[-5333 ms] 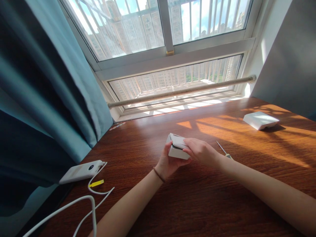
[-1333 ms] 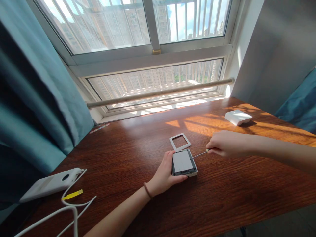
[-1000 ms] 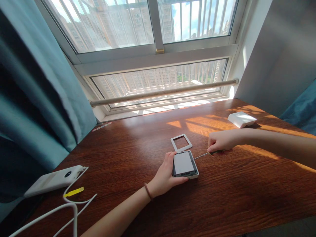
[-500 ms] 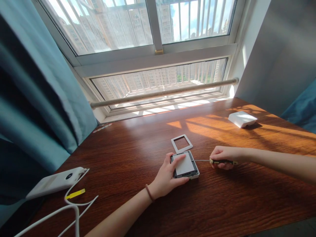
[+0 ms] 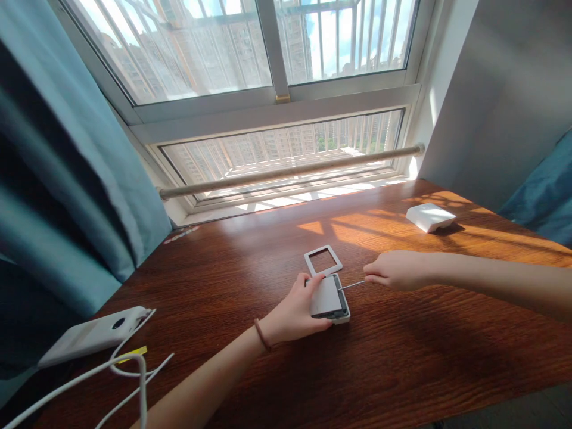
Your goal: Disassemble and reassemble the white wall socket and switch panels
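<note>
A square white wall switch (image 5: 326,297) with a dark grey inner frame lies on the table. My left hand (image 5: 295,313) grips it from the left, fingers at its far edge and thumb at its near edge. My right hand (image 5: 393,271) is closed around a screwdriver (image 5: 353,285); the handle is hidden in the fist. The thin metal shaft points left, and its tip meets the right edge of the switch's white panel. Just behind the switch lies a loose white square cover frame (image 5: 336,257).
A white box-like piece (image 5: 429,215) sits at the far right of the wooden table (image 5: 402,357). On the left are a white power strip (image 5: 96,335), white cables (image 5: 143,387) and a yellow tag (image 5: 134,353). Blue curtain (image 5: 111,196) hangs at left; a window rises behind.
My right hand has turned over and lifted somewhat, so the screwdriver shaft slopes more and its handle no longer shows. My left hand keeps its grip on the switch. The whole view has shifted slightly.
</note>
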The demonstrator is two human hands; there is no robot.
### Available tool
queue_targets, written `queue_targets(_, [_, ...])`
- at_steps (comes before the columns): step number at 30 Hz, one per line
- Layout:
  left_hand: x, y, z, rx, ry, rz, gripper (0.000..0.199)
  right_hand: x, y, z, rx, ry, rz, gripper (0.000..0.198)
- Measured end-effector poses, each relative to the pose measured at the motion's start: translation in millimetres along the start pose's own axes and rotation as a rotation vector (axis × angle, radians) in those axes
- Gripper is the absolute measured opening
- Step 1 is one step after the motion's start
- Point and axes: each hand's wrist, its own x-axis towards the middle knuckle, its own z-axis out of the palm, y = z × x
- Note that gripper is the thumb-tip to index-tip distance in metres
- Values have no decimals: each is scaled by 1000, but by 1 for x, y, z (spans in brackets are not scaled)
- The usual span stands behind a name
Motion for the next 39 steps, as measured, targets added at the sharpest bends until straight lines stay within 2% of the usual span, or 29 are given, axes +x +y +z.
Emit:
queue_targets(2, [4, 0, 4, 42, 70, 20, 80, 2, -4, 3, -47, 36, 35, 30])
queue_targets(4, [6, -3, 11, 73, 142, 32, 81, 8, 1, 17, 30, 84, 18, 31])
queue_targets(7, [7, -7, 19, 92, 202, 18, 79, 18, 14, 46, 366, 36, -7, 38])
queue_targets(10, [7, -8, 22, 113, 226, 11, 76, 25, 21, 70, 748, -116, 118, 36])
queue_targets(12, [7, -8, 21, 118, 236, 7, 71, 24, 18, 80, 815, -114, 156, 32])
queue_targets(14, [7, -8, 21, 112, 244, 4, 65, 19, 10, 85, 694, 19, 121, 33])
queue_targets(16, [7, -7, 20, 105, 243, 9, 63, 12, 3, 87, 474, 190, 84, 37])
queue_targets(18, [7, -7, 20, 105, 242, 17, 63, 7, 0, 85, 248, 300, 82, 39])
queue_targets(20, [7, -7, 19, 108, 238, 26, 63, 7, 4, 78, 59, 322, 69, 39])
queue_targets(23, [7, -6, 19, 106, 231, 38, 62, 19, 20, 64, -143, 318, -74, 40])
queue_targets(27, [7, -7, 20, 84, 230, 57, 63, 47, 32, 61, -203, 366, -313, 37])
queue_targets(29, [7, -8, 22, 62, 241, 82, 64, 60, 28, 68, -164, 415, -462, 33])
queue_targets(31, [7, -9, 24, 37, 269, 101, 63, 69, 22, 75, -126, 458, -554, 31])
queue_targets(34, [6, -10, 25, 16, 294, 103, 61, 71, 19, 78, -123, 470, -529, 31])
queue_targets(39, [4, -12, 27, -45, 311, 107, 62, 54, 33, 70, -153, 411, -331, 35])
